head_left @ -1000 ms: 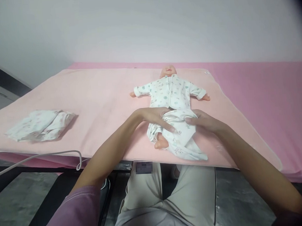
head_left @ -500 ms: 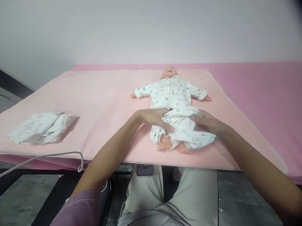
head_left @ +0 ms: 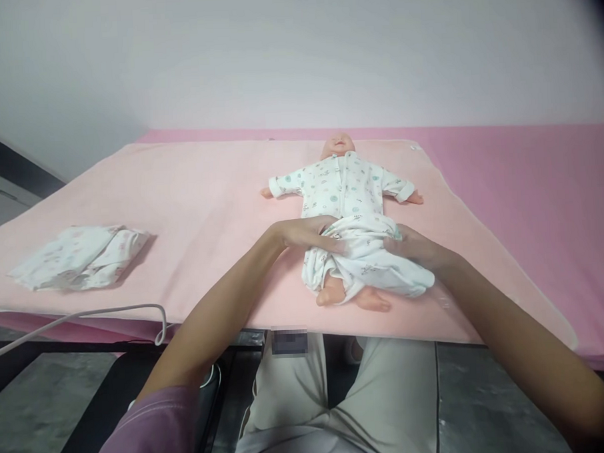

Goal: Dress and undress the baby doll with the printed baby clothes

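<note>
A baby doll point(head_left: 339, 145) lies on its back on the pink mat, head away from me and arms spread. It wears a white printed top point(head_left: 341, 185) done up at the front. White printed trousers point(head_left: 378, 266) are bunched round its hips and legs, with both bare feet point(head_left: 372, 299) showing near the mat's front edge. My left hand point(head_left: 315, 234) grips the trousers at their left side, its fingertips partly hidden by cloth. On the other side, my right hand point(head_left: 413, 244) is closed on the waistband of the same trousers.
Folded white printed clothes point(head_left: 83, 257) lie on the left of the light pink mat point(head_left: 205, 190). A white cable point(head_left: 110, 309) loops at the front left edge. Darker pink cover point(head_left: 531, 210) shows on the right, and a wall point(head_left: 294, 53) stands behind.
The trousers have shifted slightly, with the cloth at the waist pulled flatter and the right leg part drooping lower. Both hands keep their hold in nearly the same place.
</note>
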